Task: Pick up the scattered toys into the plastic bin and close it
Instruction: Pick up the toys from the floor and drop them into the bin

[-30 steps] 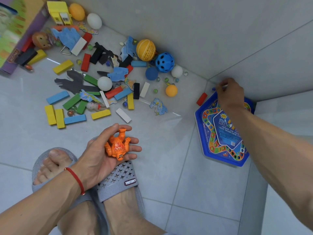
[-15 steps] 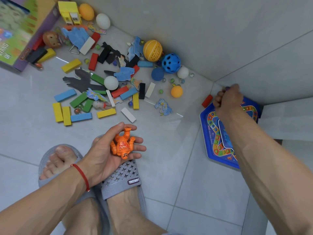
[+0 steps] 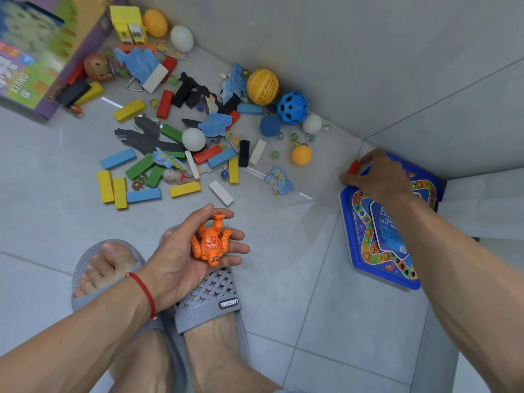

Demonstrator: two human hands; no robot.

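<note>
Grey floor tiles (image 3: 326,321) fill my view, with the wall (image 3: 368,52) running from 12 to 3 o'clock. A purple game box (image 3: 42,52) lies at 10 o'clock. The blue hexagonal game board (image 3: 365,251) sits at 3 o'clock, partly under my right forearm. Scattered blocks, balls and puzzle pieces crowd 11 to 1 o'clock (no bin in sight). My grey slippers (image 3: 209,296) are at 6 o'clock. My left hand (image 3: 181,256) curls around an orange toy figure (image 3: 211,242), upside down. My right hand (image 3: 380,177) pinches a red block (image 3: 354,167) at the board's upper corner.
</note>
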